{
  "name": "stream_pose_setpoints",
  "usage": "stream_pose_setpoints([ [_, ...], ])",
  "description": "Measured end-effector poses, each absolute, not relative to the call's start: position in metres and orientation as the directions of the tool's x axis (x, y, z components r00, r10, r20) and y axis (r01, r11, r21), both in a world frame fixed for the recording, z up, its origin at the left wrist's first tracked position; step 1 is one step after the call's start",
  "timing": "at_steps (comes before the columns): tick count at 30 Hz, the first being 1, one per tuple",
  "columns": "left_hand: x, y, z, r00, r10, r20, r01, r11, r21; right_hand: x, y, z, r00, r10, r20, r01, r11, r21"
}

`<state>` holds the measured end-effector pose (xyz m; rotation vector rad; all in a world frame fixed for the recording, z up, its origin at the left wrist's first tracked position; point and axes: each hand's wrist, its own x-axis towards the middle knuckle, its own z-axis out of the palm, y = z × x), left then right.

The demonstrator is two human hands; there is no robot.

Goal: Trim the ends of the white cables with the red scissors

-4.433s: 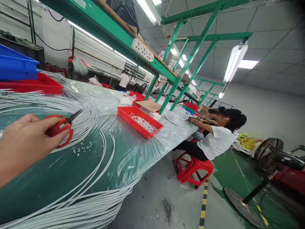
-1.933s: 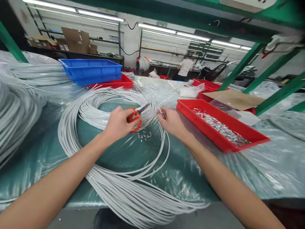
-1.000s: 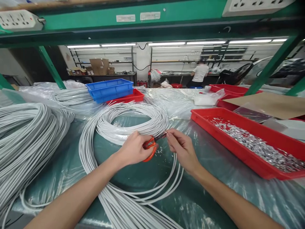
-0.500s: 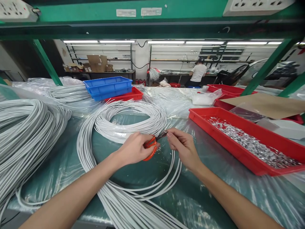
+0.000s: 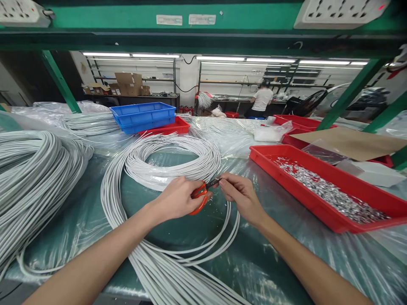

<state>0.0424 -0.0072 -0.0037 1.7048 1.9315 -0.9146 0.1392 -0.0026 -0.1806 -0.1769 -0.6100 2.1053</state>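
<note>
currently i see the left hand curled around orange-handled scissors beside the coiled cable, long axis slanting right and away, blades pointing at the right hand, whose fingers pinch a barely visible cable end.

Scissors: orange handles, dark grey blades
Middle cable coil: off-white, fine parallel lines between strands
Left cable bundle: pale grey, darker shadow lines between strands
Front cables: light grey
Worktop: dark green, broken by white streaks of glare
Long tray: bright red
Metal bits: silver, speckled against the red
Stacked tray: strong blue
Tray beneath it: red
Cardboard sheet: plain tan
Plastic bag: milky white
Overhead beam: mid-green, darker along its lower edge
Beam labels: white, dark print
Right socket strip: off-white, dark slots, one red light
Background boxes: brown
Background person's top: white
</note>
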Motion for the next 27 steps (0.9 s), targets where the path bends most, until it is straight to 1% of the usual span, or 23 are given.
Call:
stream_pose_setpoints([
  [2,0.042,-0.007,-0.004,-0.171,0.713,-0.680,0.978,0.036,-0.208,0.139,-0.001,-0.183,-0.615,0.783,0.093,-0.727,-0.518,-0.452],
  [3,0.041,-0.008,-0.005,-0.171,0.715,-0.678,0.978,0.038,-0.206,0.138,0.000,-0.185,-0.650,0.754,0.089,-0.713,-0.566,-0.413],
  [6,0.041,-0.008,-0.006,-0.174,0.720,-0.672,0.979,0.053,-0.197,0.138,0.005,-0.189,-0.783,0.615,0.096,-0.617,-0.747,-0.249],
  [8,0.041,-0.008,-0.006,-0.184,0.713,-0.676,0.979,0.075,-0.188,0.139,0.007,-0.190,-0.836,0.537,0.112,-0.549,-0.818,-0.172],
  [11,0.040,-0.010,-0.007,-0.210,0.698,-0.685,0.977,0.123,-0.174,0.138,0.009,-0.189,-0.842,0.527,0.113,-0.539,-0.826,-0.163],
  [14,0.040,-0.011,-0.006,-0.223,0.672,-0.706,0.974,0.172,-0.144,0.137,0.009,-0.188,-0.804,0.589,0.078,-0.588,-0.770,-0.247],
  [17,0.039,-0.012,-0.006,-0.249,0.615,-0.748,0.960,0.260,-0.106,0.135,0.009,-0.190,-0.748,0.663,0.031,-0.620,-0.682,-0.388],
  [20,0.039,-0.013,-0.006,-0.278,0.532,-0.800,0.915,0.400,-0.052,0.133,0.007,-0.191,-0.651,0.759,-0.006,-0.635,-0.549,-0.543],
  [22,0.038,-0.013,-0.007,-0.284,0.494,-0.822,0.877,0.480,-0.014,0.132,0.003,-0.189,-0.571,0.821,-0.022,-0.623,-0.451,-0.639],
  [25,0.037,-0.014,-0.009,-0.295,0.466,-0.834,0.838,0.545,0.008,0.133,-0.002,-0.185,-0.437,0.899,-0.020,-0.556,-0.287,-0.780],
  [27,0.037,-0.014,-0.010,-0.304,0.446,-0.842,0.827,0.562,0.000,0.133,-0.004,-0.183,-0.379,0.925,-0.005,-0.506,-0.212,-0.836],
])
